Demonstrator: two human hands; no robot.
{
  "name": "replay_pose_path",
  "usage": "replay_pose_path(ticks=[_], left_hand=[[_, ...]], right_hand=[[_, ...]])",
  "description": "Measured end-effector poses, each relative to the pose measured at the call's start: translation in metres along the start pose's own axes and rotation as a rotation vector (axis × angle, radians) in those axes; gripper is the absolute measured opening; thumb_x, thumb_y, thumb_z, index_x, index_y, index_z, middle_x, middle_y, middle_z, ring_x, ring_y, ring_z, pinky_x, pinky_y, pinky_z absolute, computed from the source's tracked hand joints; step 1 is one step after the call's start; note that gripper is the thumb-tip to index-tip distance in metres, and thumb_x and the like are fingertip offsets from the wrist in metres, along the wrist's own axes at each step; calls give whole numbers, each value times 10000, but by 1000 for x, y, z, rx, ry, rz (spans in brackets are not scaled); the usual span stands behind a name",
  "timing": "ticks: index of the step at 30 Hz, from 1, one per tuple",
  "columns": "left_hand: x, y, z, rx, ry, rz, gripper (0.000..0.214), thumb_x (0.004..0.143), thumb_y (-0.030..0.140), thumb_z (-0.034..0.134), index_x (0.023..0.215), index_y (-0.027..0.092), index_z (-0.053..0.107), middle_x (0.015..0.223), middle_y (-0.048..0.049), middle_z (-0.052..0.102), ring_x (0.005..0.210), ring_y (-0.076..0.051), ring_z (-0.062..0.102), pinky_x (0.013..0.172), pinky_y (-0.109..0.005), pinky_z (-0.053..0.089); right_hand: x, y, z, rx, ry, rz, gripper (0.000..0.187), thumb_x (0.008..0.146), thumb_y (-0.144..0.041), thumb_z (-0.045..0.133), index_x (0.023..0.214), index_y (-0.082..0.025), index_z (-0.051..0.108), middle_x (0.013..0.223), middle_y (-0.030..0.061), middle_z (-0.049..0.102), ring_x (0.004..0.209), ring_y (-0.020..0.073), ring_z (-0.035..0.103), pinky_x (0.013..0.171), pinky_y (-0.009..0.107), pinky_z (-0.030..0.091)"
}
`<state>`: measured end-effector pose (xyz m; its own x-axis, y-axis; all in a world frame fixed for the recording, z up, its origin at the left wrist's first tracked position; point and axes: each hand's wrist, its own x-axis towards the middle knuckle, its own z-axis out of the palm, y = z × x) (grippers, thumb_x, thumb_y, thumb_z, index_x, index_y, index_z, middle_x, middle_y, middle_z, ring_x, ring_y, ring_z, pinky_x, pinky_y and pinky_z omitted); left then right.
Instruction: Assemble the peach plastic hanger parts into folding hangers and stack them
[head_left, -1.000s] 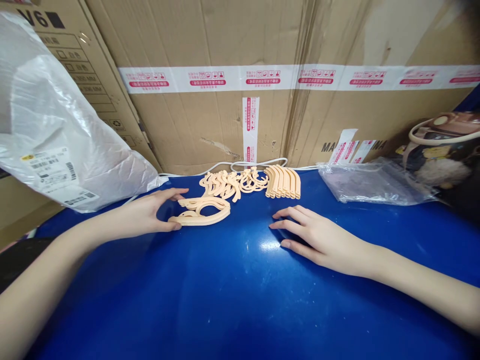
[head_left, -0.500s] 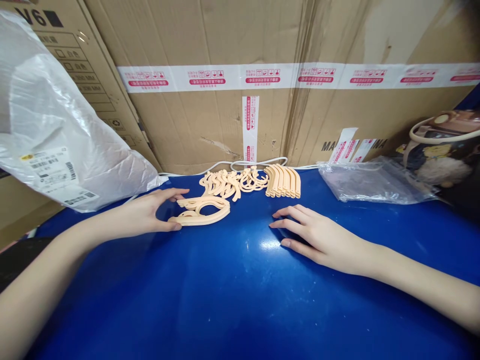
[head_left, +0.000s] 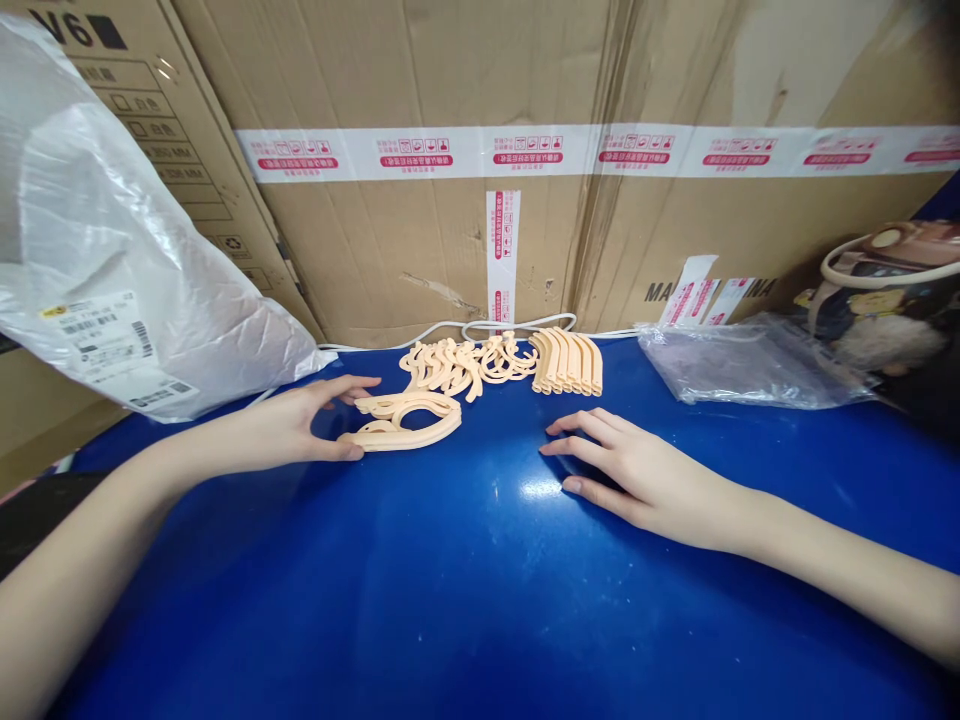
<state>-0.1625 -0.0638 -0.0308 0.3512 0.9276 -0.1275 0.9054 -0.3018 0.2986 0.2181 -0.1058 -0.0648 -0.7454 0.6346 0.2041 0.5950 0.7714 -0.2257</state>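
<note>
My left hand (head_left: 289, 425) rests at the left end of a small stack of cream curved plastic pieces (head_left: 416, 440) that look like folded hangers. Its thumb touches the near corner and the fingers stretch out behind, apart from the thumb. My right hand (head_left: 626, 470) lies on the blue table (head_left: 465, 590) with spread fingers and holds nothing. Beyond the hands sit a loose pile of cream S-shaped and hook-shaped parts (head_left: 442, 368) and, to its right, a neat row of curved cream tubes (head_left: 566, 362).
A tall cardboard box (head_left: 420, 240) closes off the back, with a white cable (head_left: 480, 325) along its foot. A white padded mailer bag (head_left: 127, 240) leans at the left. Clear plastic bags (head_left: 750, 365) lie at the back right, beside a dark bag with a handle (head_left: 877, 300).
</note>
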Motion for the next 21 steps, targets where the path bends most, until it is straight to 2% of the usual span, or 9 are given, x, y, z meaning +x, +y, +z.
replay_pose_path(ticks=[5,10,12,16,21], left_hand=[[0,-6,0,-34,19,33,809,716,577,646,1410,275,361,1286,-31,590,1147,-280,568,943,-329,469],[-2,-3,-1,-58,40,55,773,741,565,623,1407,261,378,1299,16,585,1157,-273,560,936,-302,475],[-3,-3,-1,-64,34,56,795,729,577,641,1414,286,364,1313,14,575,1150,-259,567,942,-298,475],[-5,-4,-1,-76,16,21,828,724,588,654,1433,312,327,1317,-28,570,1098,-254,590,929,-320,485],[-5,-5,0,-65,2,15,848,728,599,643,1446,314,295,1305,-36,567,1043,-259,600,889,-334,498]], right_hand=[[13,-11,3,100,17,7,371,943,-345,493,1292,-219,511,1308,101,516,1231,253,448,1032,454,389],[42,-26,13,292,-9,-1,642,887,-386,579,1442,-203,311,1406,117,461,1275,261,431,1046,463,388],[54,-29,18,324,-8,-6,693,871,-393,596,1451,-173,287,1442,135,418,1305,273,404,1059,473,375],[69,-32,26,400,29,-22,687,866,-356,605,1447,-185,281,1471,128,387,1318,267,399,1070,487,361],[70,-34,29,469,59,-39,658,868,-323,607,1438,-230,292,1480,106,381,1329,256,392,1071,497,358]])
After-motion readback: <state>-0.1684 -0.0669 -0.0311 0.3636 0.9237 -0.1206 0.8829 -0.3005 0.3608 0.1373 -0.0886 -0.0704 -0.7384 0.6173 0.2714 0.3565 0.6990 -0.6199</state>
